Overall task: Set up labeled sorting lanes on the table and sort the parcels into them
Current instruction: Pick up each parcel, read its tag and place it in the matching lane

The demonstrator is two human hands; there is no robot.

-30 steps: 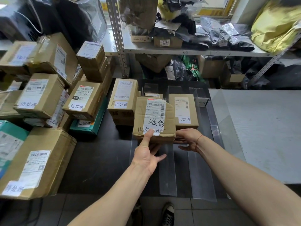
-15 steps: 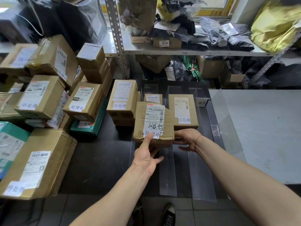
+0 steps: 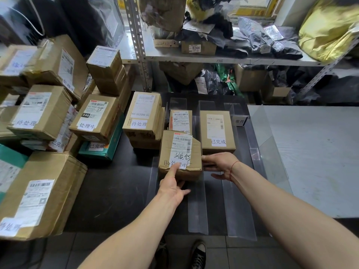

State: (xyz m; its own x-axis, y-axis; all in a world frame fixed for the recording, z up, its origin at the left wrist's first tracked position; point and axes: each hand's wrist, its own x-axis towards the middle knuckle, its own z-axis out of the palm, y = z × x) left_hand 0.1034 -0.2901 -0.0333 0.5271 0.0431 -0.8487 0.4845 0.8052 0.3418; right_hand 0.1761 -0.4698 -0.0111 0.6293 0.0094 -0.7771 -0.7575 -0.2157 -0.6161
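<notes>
**Cardboard parcel settling into the middle lane**

Cardboard boxes crowd the left of the black table (image 3: 108, 195): a large carton (image 3: 38, 193) at the near corner, a heap of labelled parcels (image 3: 44, 111) behind it, and a teal box (image 3: 103, 150) under one of them. Next comes a stack of two boxes (image 3: 144, 119) just beside the first clear divider (image 3: 153, 175).

The small parcel (image 3: 179, 154) sits between that divider and the next clear strip (image 3: 197, 206), in the near half of the lane, with another small box (image 3: 180, 121) close behind it. The left hand (image 3: 172, 188) has its thumb up on the label and its fingers spread below the near face, touching rather than gripping. The right hand (image 3: 219, 165) lies against the right side, fingers loosely extended and not wrapped around it.

The parcel looks light and stiff, though its top flap is creased and one corner lifts, so it is best held by its side walls, not the flap or the paper label. The thin dividers could probably shift if knocked.

Further right, a finished box (image 3: 216, 131) fills the neighbouring lane, then a small tag holder (image 3: 240, 121), then a tall clear panel (image 3: 272, 152) against the grey table (image 3: 314, 156). The box behind limits how far forward the parcel can go.
</notes>
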